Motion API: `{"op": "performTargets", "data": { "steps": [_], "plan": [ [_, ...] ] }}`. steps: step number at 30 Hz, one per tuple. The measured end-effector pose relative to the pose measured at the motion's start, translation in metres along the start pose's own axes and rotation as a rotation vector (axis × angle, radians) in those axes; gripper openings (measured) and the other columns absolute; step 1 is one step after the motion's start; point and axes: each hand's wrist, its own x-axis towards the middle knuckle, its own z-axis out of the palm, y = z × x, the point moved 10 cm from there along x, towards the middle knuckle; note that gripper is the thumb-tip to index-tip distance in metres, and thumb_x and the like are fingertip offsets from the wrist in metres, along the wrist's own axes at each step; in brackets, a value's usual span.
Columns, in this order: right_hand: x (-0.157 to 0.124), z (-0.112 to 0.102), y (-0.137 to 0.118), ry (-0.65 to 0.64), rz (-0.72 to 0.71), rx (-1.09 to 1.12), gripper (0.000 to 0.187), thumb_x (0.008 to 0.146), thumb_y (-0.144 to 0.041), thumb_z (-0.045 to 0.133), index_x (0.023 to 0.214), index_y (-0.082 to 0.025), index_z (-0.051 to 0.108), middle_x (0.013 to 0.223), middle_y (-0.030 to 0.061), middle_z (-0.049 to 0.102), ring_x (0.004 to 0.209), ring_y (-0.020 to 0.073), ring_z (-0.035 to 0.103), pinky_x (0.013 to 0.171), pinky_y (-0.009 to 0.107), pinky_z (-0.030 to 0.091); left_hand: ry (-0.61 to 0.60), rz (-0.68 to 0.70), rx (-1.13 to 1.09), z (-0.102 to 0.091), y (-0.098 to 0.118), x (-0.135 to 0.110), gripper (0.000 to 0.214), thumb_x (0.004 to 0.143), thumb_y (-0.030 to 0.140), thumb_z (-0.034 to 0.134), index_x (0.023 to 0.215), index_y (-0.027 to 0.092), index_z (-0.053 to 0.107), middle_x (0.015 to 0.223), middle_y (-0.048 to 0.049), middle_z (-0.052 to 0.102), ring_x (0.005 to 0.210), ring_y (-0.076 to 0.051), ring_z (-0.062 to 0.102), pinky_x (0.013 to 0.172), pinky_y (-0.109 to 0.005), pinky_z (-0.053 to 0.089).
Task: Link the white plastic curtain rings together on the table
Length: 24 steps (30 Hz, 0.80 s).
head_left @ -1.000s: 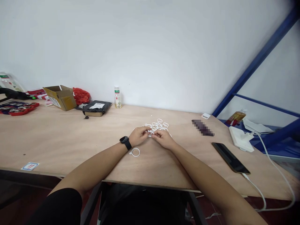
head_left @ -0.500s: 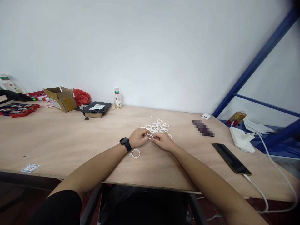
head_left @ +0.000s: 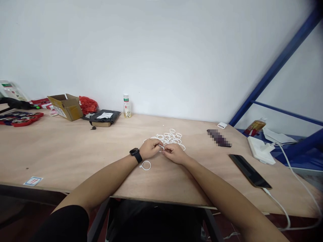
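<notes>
Between my two hands is a small white ring (head_left: 162,147), partly hidden by the fingers. My left hand (head_left: 149,148), with a black watch on its wrist, pinches the ring's left side. From the right, my right hand (head_left: 175,153) pinches it with thumb and fingertips. Just beyond the hands lies a loose pile of white plastic rings (head_left: 171,135), each with a small knob where that shows. A single white ring (head_left: 146,165) lies apart, nearer to me, below my left wrist.
On the right are a phone (head_left: 249,170) on a white cable, a power strip (head_left: 260,150) and a blurred dark object (head_left: 219,138). At the back stand a bottle (head_left: 127,106), a black parcel (head_left: 105,117) and an open cardboard box (head_left: 66,107). A red tool case (head_left: 22,118) lies far left.
The ring in my hands has turned and tilted slightly between my fingers. Both hands stay almost in place, and the pile and the single ring look the same.
</notes>
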Motion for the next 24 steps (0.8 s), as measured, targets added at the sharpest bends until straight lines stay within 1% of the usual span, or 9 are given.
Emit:
{"op": "performTargets", "data": {
  "steps": [5,8,11,14,16,18,19,21,24],
  "plan": [
    [0.000,-0.001,-0.008,0.021,-0.052,-0.010,0.012,0.082,-0.019,0.056,0.073,-0.018,0.064,0.064,-0.0014,0.060,0.060,0.0118,0.051,0.061,0.023,0.036,0.021,0.006,-0.049,0.000,-0.003,0.000,0.029,0.076,0.007,0.043,0.083,0.016,0.070,0.085,-0.0035,0.072,0.082,-0.015,0.064,0.079,-0.026,0.049],
    [-0.001,-0.010,-0.001,0.087,0.010,0.024,0.013,0.084,-0.021,0.055,0.078,-0.019,0.066,0.068,-0.0003,0.064,0.062,0.0127,0.054,0.061,0.023,0.039,0.083,0.006,-0.025,-0.005,-0.006,-0.002,0.036,0.079,0.009,0.046,0.107,0.018,0.067,0.102,-0.0049,0.070,0.084,-0.015,0.063,0.081,-0.028,0.050],
    [-0.004,-0.027,0.010,0.205,0.086,0.070,0.016,0.087,-0.030,0.056,0.082,-0.020,0.068,0.073,0.0010,0.068,0.064,0.0142,0.058,0.061,0.024,0.043,0.154,-0.005,0.012,-0.014,-0.009,-0.003,0.045,0.082,0.015,0.050,0.127,0.020,0.055,0.116,-0.0075,0.063,0.075,-0.012,0.059,0.076,-0.027,0.050],
    [-0.011,-0.050,0.021,0.399,0.154,0.082,0.022,0.089,-0.038,0.056,0.087,-0.020,0.069,0.077,0.0028,0.070,0.066,0.0161,0.062,0.063,0.025,0.046,0.176,-0.017,0.054,-0.023,-0.008,-0.002,0.032,0.086,0.023,0.051,0.117,0.017,0.060,0.101,-0.0063,0.065,0.068,-0.011,0.055,0.069,-0.026,0.047],
    [-0.016,-0.064,0.027,0.508,0.182,0.037,0.025,0.091,-0.039,0.053,0.091,-0.020,0.069,0.082,0.0044,0.071,0.069,0.0168,0.063,0.066,0.026,0.047,0.070,-0.009,0.082,-0.020,-0.006,0.000,0.020,0.088,0.029,0.053,0.095,0.016,0.066,0.080,-0.0028,0.064,0.064,-0.011,0.053,0.063,-0.023,0.043],
    [-0.017,-0.072,0.035,0.527,0.216,-0.063,0.024,0.091,-0.037,0.052,0.093,-0.020,0.069,0.081,0.0045,0.071,0.070,0.0168,0.063,0.067,0.026,0.046,-0.159,0.009,0.092,-0.005,-0.004,-0.002,0.025,0.084,0.039,0.060,0.076,0.016,0.064,0.065,0.0009,0.058,0.058,-0.009,0.049,0.057,-0.022,0.038],
    [-0.016,-0.073,0.041,0.506,0.249,-0.125,0.022,0.090,-0.035,0.052,0.093,-0.021,0.069,0.078,0.0037,0.070,0.069,0.0169,0.063,0.065,0.026,0.045,-0.276,-0.009,0.075,0.004,-0.006,-0.005,0.030,0.081,0.045,0.063,0.073,0.016,0.062,0.062,0.0022,0.056,0.056,-0.009,0.047,0.054,-0.021,0.035],
    [-0.013,-0.070,0.057,0.392,0.349,-0.233,0.019,0.085,-0.034,0.059,0.095,-0.023,0.069,0.069,0.0003,0.067,0.063,0.0167,0.060,0.059,0.026,0.040,-0.432,-0.067,0.039,0.015,-0.014,-0.012,0.039,0.073,0.053,0.070,0.070,0.016,0.061,0.059,0.0038,0.053,0.053,-0.008,0.044,0.050,-0.020,0.032],
    [-0.016,-0.072,0.077,0.356,0.457,-0.252,0.024,0.080,-0.037,0.064,0.098,-0.023,0.068,0.067,-0.0015,0.066,0.060,0.0161,0.059,0.055,0.025,0.037,-0.571,-0.140,-0.018,0.026,-0.026,-0.020,0.045,0.059,0.055,0.079,0.073,0.016,0.063,0.060,0.0049,0.053,0.053,-0.007,0.044,0.048,-0.019,0.031]
  ]
}}
